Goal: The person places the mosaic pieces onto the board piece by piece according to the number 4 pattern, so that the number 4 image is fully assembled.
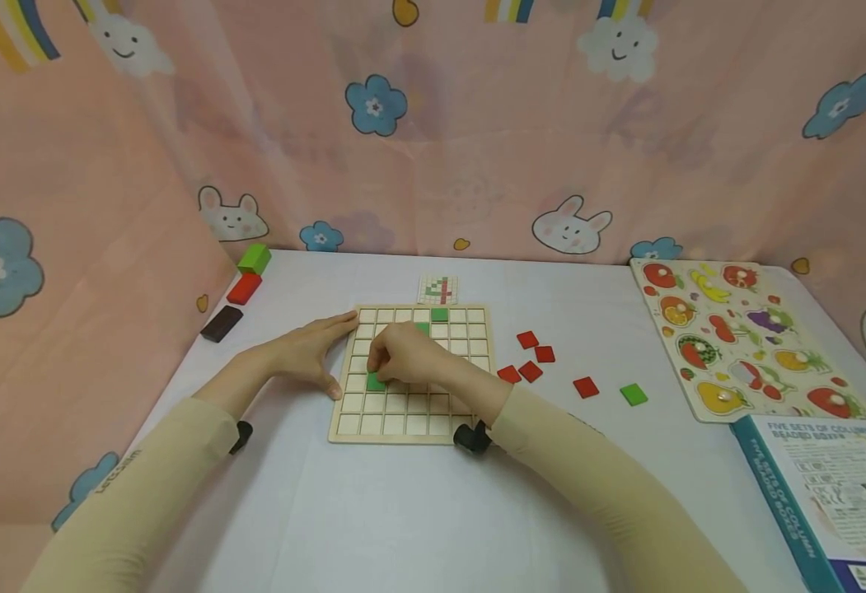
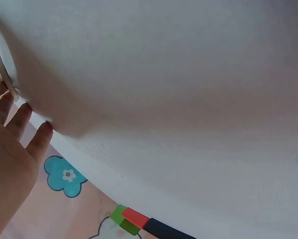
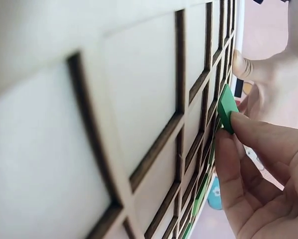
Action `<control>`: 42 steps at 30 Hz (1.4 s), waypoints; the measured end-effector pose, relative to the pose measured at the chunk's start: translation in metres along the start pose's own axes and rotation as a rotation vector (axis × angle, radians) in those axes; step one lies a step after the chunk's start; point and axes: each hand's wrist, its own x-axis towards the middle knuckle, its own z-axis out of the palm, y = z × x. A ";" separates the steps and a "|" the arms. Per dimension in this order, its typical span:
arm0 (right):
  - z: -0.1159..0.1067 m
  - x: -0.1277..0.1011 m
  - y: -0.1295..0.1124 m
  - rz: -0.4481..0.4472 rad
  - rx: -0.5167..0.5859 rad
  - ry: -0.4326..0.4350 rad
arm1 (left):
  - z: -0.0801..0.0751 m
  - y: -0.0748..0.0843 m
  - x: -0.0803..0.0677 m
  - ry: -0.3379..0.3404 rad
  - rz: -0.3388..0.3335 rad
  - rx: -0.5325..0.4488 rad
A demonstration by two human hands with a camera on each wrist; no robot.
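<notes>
We see a pale wooden grid board [image 1: 410,424] lying flat on the white table [image 1: 403,519], its square cells walled by thin, dark-edged strips. Our right hand [image 1: 410,358] reaches over the board with fingers curled, and its fingertips [image 3: 248,130] pinch a small green square tile [image 3: 227,108]. In the right wrist view the tile is tilted, one edge meeting the board's strips, not yet lying flat in a cell; from the head view it sits [image 1: 376,381] near the board's left side, about midway down. Another green tile [image 1: 440,314] lies flat in a cell of the top row.

Our left hand [image 1: 310,350] rests flat on the table with fingers straight, touching the board's left edge and gripping nothing. The left wrist view shows its fingertips [image 2: 42,132] on the smooth white cloth.

To the right of the board, loose flat red tiles [image 1: 530,370] and one loose green tile [image 1: 634,394] lie scattered. A small pattern card [image 1: 437,289] sits just behind the board. Chunky green, red and dark blocks [image 1: 244,287] line the left table edge. Farther right lies a fruit peg puzzle [image 1: 737,338], with a glossy blue box [image 1: 833,494] near it.
</notes>
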 end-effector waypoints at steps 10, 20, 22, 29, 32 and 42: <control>-0.004 -0.004 0.000 -0.021 -0.095 -0.014 | 0.000 0.001 0.001 0.002 0.008 0.010; -0.074 -0.047 0.050 0.034 -0.089 -0.052 | 0.003 -0.001 0.003 0.012 -0.003 0.022; -0.092 -0.062 0.065 0.070 -0.095 -0.067 | 0.003 -0.001 0.003 0.013 -0.004 0.019; -0.140 -0.126 0.115 0.210 -0.102 -0.143 | 0.003 0.000 0.003 0.010 -0.002 0.023; -0.152 -0.153 0.135 0.270 -0.090 -0.198 | 0.002 0.001 0.003 0.013 0.005 0.028; -0.160 -0.205 0.172 0.370 -0.015 -0.375 | 0.001 0.002 0.000 0.029 -0.002 0.079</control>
